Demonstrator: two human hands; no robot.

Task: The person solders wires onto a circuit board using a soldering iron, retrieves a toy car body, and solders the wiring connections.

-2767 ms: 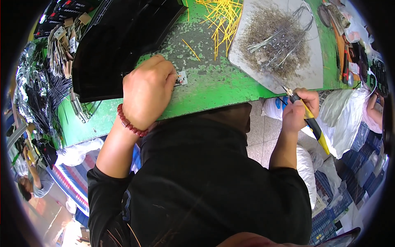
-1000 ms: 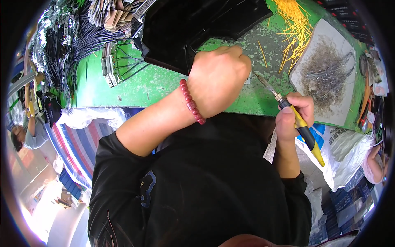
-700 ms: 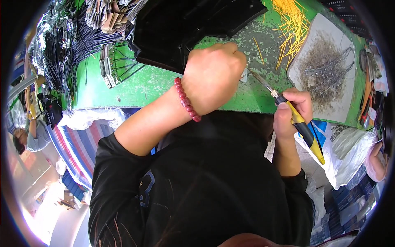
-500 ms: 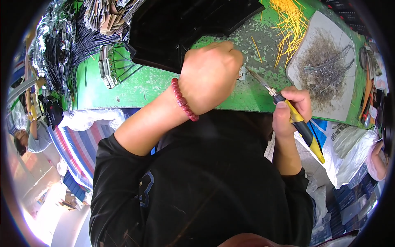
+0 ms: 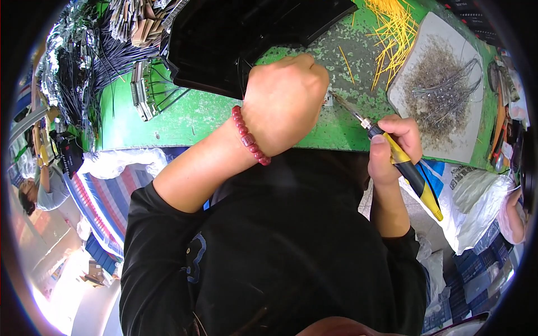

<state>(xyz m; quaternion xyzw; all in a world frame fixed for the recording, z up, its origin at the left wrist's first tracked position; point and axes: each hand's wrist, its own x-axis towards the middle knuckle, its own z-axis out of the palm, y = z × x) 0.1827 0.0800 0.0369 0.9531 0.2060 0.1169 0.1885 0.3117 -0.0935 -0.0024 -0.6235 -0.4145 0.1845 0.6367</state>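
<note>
My right hand point(image 5: 395, 147) grips a yellow-and-black soldering iron point(image 5: 408, 171), its metal tip pointing up and to the left. The tip is close beside a small whitish piece point(image 5: 328, 99) at the edge of my left hand; whether they touch I cannot tell. My left hand point(image 5: 287, 103) is closed, its back toward me, above the front part of the green worktable point(image 5: 185, 120). Its fingers curl out of sight, so what they hold is hidden. Behind that hand lies a large black plastic casing point(image 5: 224, 47), with a thin dark wire near its edge.
Yellow thin tubes point(image 5: 389, 42) are piled at the back right, beside a pale board point(image 5: 412, 109) covered in dark residue with a tangle of grey wire point(image 5: 448, 89). Far left are black cables point(image 5: 78, 73) and several metal strips with leads point(image 5: 141, 92). White plastic bags point(image 5: 473, 204) hang below right.
Both hands keep their grip and pose, with the soldering iron still held beside the left hand. The whole view has shifted slightly; little else differs.
</note>
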